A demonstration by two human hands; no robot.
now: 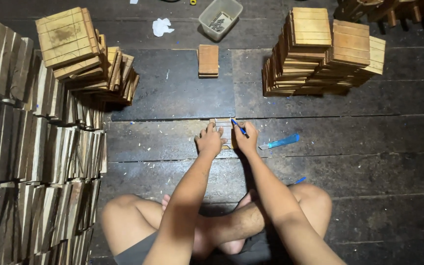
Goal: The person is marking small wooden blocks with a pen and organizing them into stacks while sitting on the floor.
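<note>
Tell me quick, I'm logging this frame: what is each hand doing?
Left hand: open, pressing flat on the small wooden piece.
Right hand: closed, holding a blue pen on that piece.

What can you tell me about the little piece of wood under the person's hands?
The small wooden piece is flat, pale brown and roughly square, lying on the dark plank floor at the edge of a dark mat. The left hand presses on it, while the right hand holds a blue pen over it. Hands hide most of it.

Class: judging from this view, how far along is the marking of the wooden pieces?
Possibly done: stacked squares at far right. In hand: left hand steadies a small wooden piece while right hand holds a blue pen to it. Seemingly left: rows of wood at left.
</note>
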